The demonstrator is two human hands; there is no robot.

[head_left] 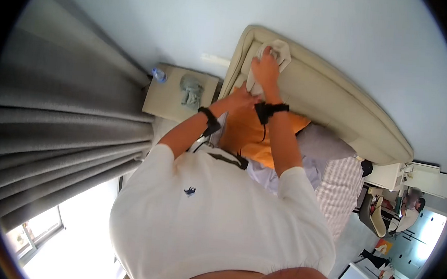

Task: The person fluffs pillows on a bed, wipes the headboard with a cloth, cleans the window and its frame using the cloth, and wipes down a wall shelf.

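Observation:
A pale beige cloth lies against the upper part of the cream padded headboard. My right hand is closed on it, with part of the cloth bunched beyond the fingers. The rest hangs down toward my left hand, whose thumb and fingers are around its lower end, just above an orange pillow. Part of that grip is hidden by the right forearm. Both wrists wear black straps.
A grey pillow and a checked bedspread lie on the bed. On the nightstand are a plastic bottle and a grey-green cloth. Grey curtains hang left. Two people are at the far right, near a chair.

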